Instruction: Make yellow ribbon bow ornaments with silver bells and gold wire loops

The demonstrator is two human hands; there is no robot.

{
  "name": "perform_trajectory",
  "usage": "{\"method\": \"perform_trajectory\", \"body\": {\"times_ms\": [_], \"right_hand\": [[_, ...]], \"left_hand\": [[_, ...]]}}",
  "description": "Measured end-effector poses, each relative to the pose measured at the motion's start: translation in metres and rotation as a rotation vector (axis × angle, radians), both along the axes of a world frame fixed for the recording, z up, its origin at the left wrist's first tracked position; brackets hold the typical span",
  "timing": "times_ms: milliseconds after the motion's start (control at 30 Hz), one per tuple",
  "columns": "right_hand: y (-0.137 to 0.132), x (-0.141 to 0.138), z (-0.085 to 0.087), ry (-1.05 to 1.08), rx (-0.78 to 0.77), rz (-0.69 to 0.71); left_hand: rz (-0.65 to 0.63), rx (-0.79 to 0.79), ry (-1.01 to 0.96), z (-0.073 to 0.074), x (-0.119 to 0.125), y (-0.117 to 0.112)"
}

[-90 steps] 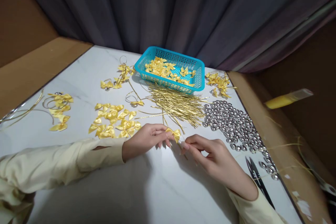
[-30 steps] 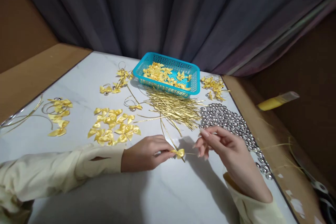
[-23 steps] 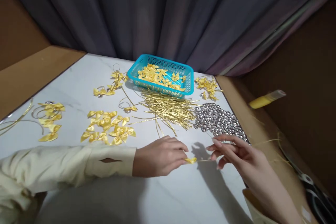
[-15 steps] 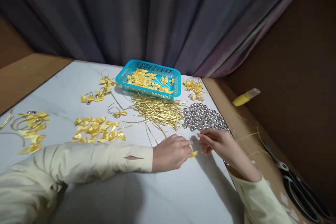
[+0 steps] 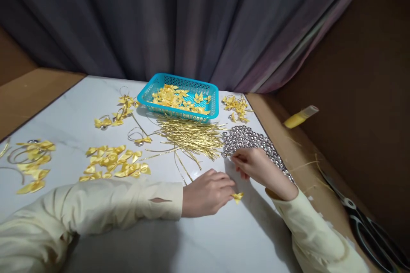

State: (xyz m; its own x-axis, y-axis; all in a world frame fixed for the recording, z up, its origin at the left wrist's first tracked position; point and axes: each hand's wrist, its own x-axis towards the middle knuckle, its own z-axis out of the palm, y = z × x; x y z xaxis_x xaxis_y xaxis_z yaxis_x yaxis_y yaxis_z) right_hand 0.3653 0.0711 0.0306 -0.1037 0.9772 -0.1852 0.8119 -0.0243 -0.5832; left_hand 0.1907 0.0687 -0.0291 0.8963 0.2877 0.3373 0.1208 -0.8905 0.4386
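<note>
My left hand [image 5: 209,194] is closed on a yellow ribbon bow [image 5: 237,197], which pokes out beyond its fingertips above the white tabletop [image 5: 205,243]. My right hand [image 5: 251,163] has its thumb and fingers pinched together at the near edge of a heap of silver bells [image 5: 245,138]. Whatever the right fingertips hold, if anything, is too small or hidden to make out. Just beyond the left hand lies a loose bundle of gold ties [image 5: 188,136]. Several more bows [image 5: 115,162] are spread to the left of it.
A turquoise basket [image 5: 177,113] holding bows stands at the back. Finished-looking bow clusters [image 5: 236,106] lie right of it, others [image 5: 118,113] left. Black-handled scissors [image 5: 365,226] and a yellow tube [image 5: 301,117] are on the right. A dark curtain [image 5: 160,21] hangs behind.
My right hand has shifted up and left to the near edge of the bells. My left hand stays with the bow, slightly lower in view. The camera view has shifted slightly.
</note>
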Motion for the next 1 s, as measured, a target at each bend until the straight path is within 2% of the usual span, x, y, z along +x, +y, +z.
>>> {"method": "perform_trajectory", "body": {"times_ms": [567,733,1000], "right_hand": [[0.009,-0.008,-0.003,-0.054,0.015,-0.007],[0.011,-0.005,0.002,-0.035,0.036,-0.053],[0.019,-0.007,0.009,-0.051,0.013,-0.048]], "left_hand": [[-0.004,-0.043,-0.032,-0.007,-0.001,0.002],[0.003,-0.050,-0.035,-0.005,-0.002,0.003],[0.018,-0.058,-0.024,-0.003,-0.001,0.005]]}}
